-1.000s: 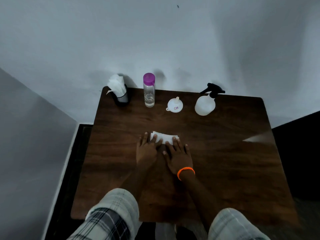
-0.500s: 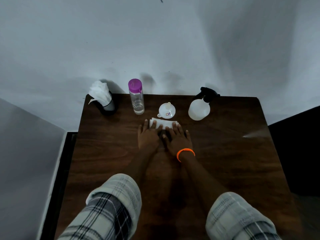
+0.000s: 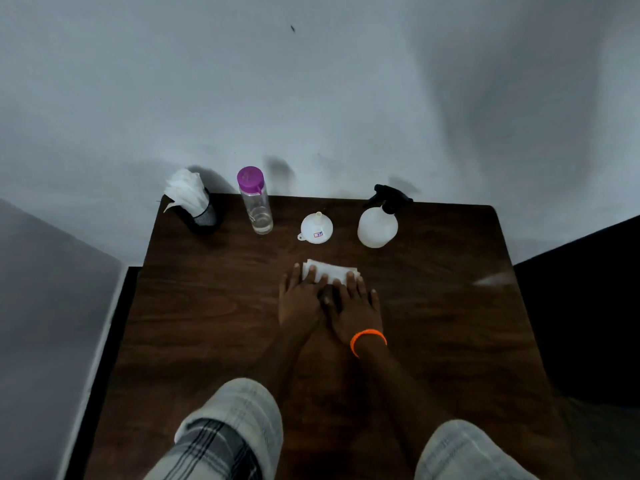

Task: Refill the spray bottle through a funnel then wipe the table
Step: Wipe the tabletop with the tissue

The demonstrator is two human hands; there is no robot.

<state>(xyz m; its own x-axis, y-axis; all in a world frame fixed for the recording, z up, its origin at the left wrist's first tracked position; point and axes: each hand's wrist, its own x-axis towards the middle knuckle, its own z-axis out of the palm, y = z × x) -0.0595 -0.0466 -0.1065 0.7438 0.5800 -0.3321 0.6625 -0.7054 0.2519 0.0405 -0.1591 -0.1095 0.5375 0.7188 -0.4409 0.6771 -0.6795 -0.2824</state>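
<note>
Folded white paper tissue (image 3: 329, 272) pinned flat under both open hands, left hand (image 3: 300, 301) and right hand (image 3: 356, 308), fingers spread, gripping nothing; long axis left-right, white plastic funnel (image 3: 316, 227) just beyond on dark wooden desk (image 3: 450, 306).

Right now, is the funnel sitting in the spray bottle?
No, the funnel lies on the table beside the spray bottle, which has its black trigger top on.

Single head-worn wide-angle view, looking forward and steeply down from above the near edge of the dark wooden table (image 3: 214, 306), close enough to catch both plaid sleeves (image 3: 228, 431) at the bottom of the frame. Faces the pale wall (image 3: 311, 91) behind the table's far edge, with the whole tabletop inside the frame and edges bowed by the lens. No second view, so no shared region.
</note>
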